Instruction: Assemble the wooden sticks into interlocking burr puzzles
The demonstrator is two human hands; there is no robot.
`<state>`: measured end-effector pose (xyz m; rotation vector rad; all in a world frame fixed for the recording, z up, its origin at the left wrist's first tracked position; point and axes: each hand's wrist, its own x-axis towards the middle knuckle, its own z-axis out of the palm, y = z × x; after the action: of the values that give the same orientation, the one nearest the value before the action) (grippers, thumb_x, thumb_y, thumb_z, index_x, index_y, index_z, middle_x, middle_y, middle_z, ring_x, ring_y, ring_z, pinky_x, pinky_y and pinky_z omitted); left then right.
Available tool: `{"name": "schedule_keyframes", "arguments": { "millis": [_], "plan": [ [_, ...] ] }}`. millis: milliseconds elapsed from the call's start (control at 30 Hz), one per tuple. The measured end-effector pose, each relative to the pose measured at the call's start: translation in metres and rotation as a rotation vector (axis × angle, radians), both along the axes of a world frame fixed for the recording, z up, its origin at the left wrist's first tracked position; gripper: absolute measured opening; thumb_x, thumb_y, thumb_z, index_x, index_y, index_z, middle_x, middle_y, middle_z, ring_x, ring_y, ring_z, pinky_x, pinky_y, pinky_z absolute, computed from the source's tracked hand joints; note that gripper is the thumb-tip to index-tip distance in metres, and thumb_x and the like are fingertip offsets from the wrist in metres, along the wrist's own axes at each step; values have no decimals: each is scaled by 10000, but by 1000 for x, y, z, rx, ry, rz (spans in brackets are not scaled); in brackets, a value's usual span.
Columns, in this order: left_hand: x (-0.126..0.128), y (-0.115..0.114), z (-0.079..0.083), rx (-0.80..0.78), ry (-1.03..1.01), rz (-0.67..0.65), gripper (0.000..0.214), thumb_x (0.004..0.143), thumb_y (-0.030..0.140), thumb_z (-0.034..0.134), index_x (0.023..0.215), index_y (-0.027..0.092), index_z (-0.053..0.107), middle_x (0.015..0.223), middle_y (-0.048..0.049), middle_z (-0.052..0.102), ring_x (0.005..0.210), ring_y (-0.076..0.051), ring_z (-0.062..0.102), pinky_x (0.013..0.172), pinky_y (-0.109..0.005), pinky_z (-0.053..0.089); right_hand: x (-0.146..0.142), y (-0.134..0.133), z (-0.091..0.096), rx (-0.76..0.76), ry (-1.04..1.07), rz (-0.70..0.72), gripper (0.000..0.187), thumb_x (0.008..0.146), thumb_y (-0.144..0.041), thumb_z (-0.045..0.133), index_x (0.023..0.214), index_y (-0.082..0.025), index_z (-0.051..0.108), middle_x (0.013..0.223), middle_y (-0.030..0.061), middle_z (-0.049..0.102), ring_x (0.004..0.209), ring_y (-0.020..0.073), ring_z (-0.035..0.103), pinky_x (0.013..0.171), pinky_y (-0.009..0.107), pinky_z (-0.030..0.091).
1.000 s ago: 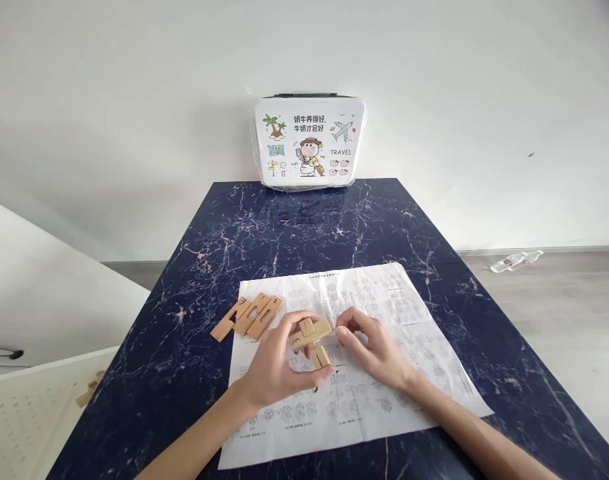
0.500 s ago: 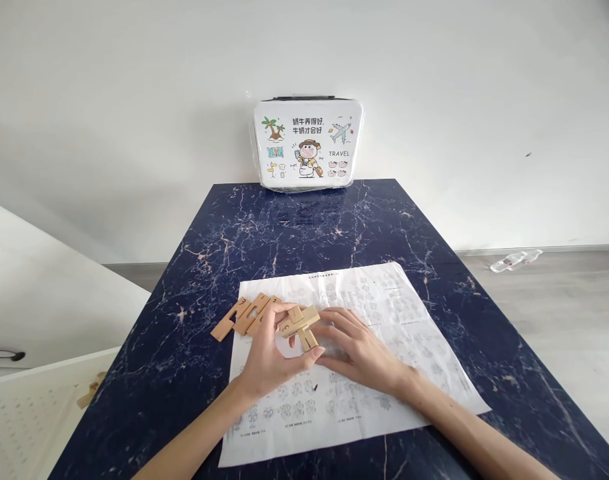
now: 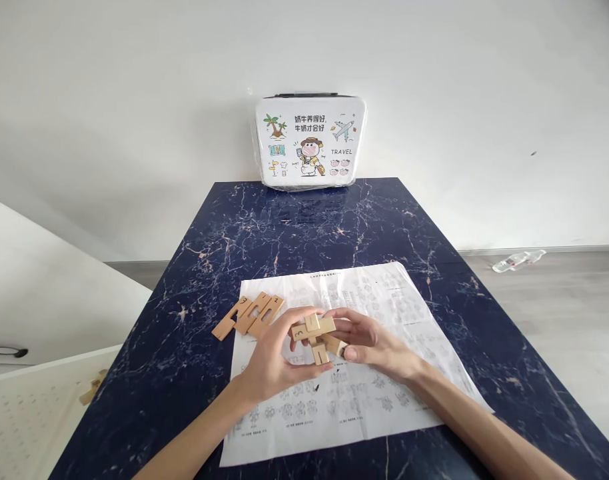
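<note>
My left hand (image 3: 272, 360) grips a small cluster of interlocked wooden puzzle pieces (image 3: 312, 331) just above a printed instruction sheet (image 3: 384, 313). From the right, my right hand (image 3: 372, 343) pinches another wooden piece (image 3: 335, 345) and presses it against that cluster. Three loose notched wooden bars (image 3: 248, 315), numbered, lie side by side at the sheet's left edge, a little left of my left hand.
The sheet lies on a dark blue marbled table (image 3: 304, 227). A white illustrated case (image 3: 309, 141) stands upright at the table's far end against the wall. A white surface with a wooden piece (image 3: 87, 397) is at the lower left. A plastic bottle (image 3: 517, 260) lies on the floor right.
My right hand, flat on the sheet half a second ago, has lifted with a wooden piece and brought it to the cluster. My left hand raised the cluster slightly rightward.
</note>
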<state>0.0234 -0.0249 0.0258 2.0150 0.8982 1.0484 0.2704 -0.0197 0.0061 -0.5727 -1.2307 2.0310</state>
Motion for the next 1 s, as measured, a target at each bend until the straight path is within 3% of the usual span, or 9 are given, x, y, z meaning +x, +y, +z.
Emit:
{"name": "schedule_keyframes", "arguments": {
  "millis": [200,433,633,833,1000],
  "plan": [
    [-2,0,-4,11,13,-14,696,889,499,871,1473,312,542,1358,-113,716,1053,-300,766,744,-363,671,-3,-2,2,-25,6,-18,536,887,-442,888,1310,-263,613,1443,149,661,1288,340,674,1075,563,504],
    [-5,1,-12,95,43,-44,719,922,503,839,1520,291,500,1400,-145,696,1165,-328,750,854,-420,685,-4,-4,2,-15,-2,11,458,956,-442,806,1358,-275,664,1426,119,673,1262,317,680,1101,547,486],
    [-2,0,-10,100,56,-53,713,924,545,822,1508,291,503,1368,-133,717,1194,-331,745,945,-472,671,-3,-4,10,-5,-25,127,493,952,-410,790,1411,-259,690,1323,112,739,1260,326,674,1123,555,459],
    [-3,1,-10,90,34,25,714,895,471,874,1489,297,518,1394,-126,703,1213,-337,727,930,-473,670,-1,-1,5,-93,32,-38,446,912,-434,843,1303,-253,726,1353,117,723,1323,331,641,1214,580,358],
    [-3,1,-14,118,38,19,738,894,459,880,1507,297,504,1413,-129,695,1243,-337,719,951,-470,662,-2,0,2,-131,72,-25,460,899,-407,868,1308,-248,731,1391,122,699,1308,320,634,1213,560,355]
  ]
}}
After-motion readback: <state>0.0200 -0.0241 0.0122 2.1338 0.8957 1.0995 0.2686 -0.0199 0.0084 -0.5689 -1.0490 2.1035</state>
